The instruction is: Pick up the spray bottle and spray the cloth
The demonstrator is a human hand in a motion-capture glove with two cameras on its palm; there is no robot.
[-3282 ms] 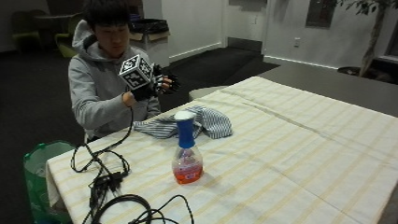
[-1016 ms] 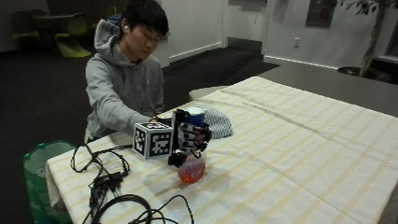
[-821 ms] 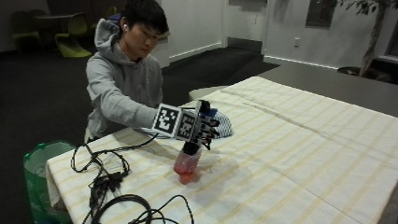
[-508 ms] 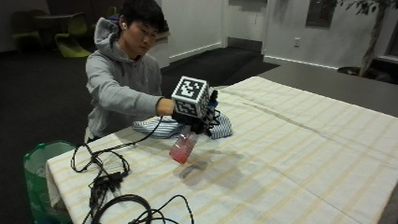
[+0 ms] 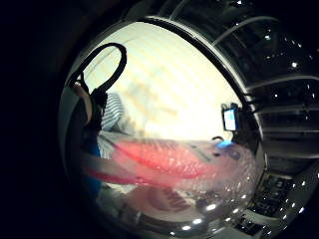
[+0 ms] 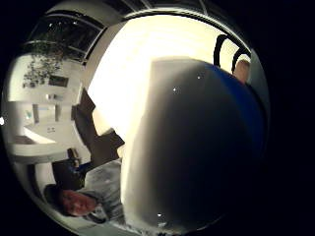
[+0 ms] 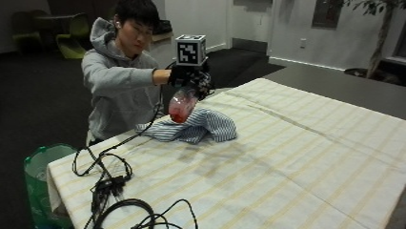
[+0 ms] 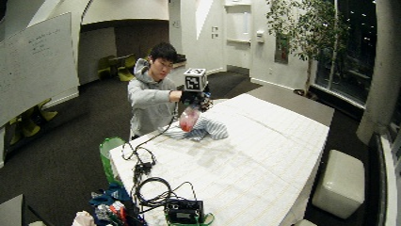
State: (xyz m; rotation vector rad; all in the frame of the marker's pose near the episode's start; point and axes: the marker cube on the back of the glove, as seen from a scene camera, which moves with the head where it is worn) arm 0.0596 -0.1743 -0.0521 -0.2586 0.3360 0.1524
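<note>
My gloved right hand (image 7: 189, 77) grips the spray bottle (image 7: 181, 105) by its top and holds it tilted in the air above the striped cloth (image 7: 198, 126). The bottle is clear with red liquid in its lower part; its blue head is hidden inside my hand. The blue-and-white cloth lies crumpled on the table near the person's side. In the little finger side palm view the red bottle body (image 5: 169, 159) fills the middle, with the striped cloth (image 5: 112, 112) beside it. The bottle's blue head (image 6: 236, 103) crowds the thumb side palm view. In the wide view the bottle (image 8: 188, 120) hangs over the cloth (image 8: 204, 129).
A pale striped tablecloth (image 7: 304, 157) covers the table. Black cables (image 7: 107, 176) coil at the table's near left corner. A green bin (image 7: 38, 167) stands on the floor beside that corner. The person's bare left hand is out of sight.
The hand came down on the standing bottle, gripped its top, lifted it off the table and carried it, tilting, back over the cloth.
</note>
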